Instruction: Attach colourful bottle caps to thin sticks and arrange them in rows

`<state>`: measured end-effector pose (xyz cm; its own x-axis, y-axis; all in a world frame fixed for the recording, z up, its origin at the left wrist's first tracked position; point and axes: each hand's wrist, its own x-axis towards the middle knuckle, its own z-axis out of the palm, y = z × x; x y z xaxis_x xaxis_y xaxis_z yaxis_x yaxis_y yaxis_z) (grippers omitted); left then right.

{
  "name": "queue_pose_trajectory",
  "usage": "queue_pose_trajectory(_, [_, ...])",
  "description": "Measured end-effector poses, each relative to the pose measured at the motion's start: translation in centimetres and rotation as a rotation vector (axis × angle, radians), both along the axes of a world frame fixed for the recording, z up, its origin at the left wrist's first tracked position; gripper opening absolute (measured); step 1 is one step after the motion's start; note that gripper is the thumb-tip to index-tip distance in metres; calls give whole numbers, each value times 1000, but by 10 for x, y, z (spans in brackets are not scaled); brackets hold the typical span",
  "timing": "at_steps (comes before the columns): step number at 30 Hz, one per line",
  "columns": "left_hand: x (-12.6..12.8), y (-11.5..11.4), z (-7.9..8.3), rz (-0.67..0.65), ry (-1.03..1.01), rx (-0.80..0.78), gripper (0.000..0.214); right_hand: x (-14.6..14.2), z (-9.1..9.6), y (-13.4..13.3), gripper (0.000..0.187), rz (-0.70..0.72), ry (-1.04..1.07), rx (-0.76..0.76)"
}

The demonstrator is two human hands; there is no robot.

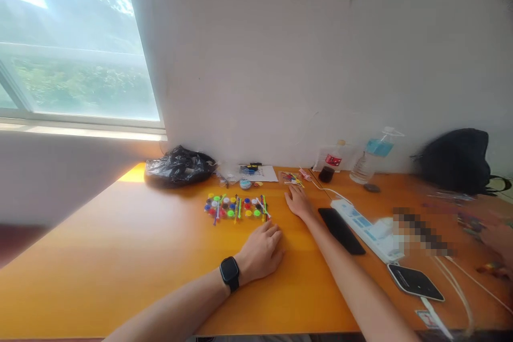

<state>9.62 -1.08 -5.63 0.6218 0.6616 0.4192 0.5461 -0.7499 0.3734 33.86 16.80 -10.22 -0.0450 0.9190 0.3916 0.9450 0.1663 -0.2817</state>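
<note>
Multicoloured round plastic pieces (233, 207) are lying just beyond my loosely spread left hand (261, 252) on the orange wooden counter (152, 256), seeming light, stiff, best pinched by rims; I cannot tell my right hand's (298, 203) grip.

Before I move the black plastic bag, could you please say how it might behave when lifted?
The bag is probably floppy, given its crumpled folds; its shiny film may feel slippery, and, bulging, it might hold loose contents.
</note>
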Motion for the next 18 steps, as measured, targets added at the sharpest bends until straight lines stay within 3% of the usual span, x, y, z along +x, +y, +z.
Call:
queue_pose_trajectory(5, [3,2,-5,11,2,13,14,-11,4,-76,43,-29,-84,154])
queue_pose_trajectory(8, [6,3,-9,18,-22,33,16,-18,12,-110,43,36,-125,191])
queue_pose_trajectory(12, [5,3,-11,13,-58,33,26,-23,14,-123,55,39,-134,179])
queue_pose_trajectory(16, [2,6,-10,44,-145,0,33,-20,16,-122,32,52,-53,92])
queue_pose_trajectory(18, [1,8,-9,79,-242,-22,35,-17,25,-123,30,89,91,35])
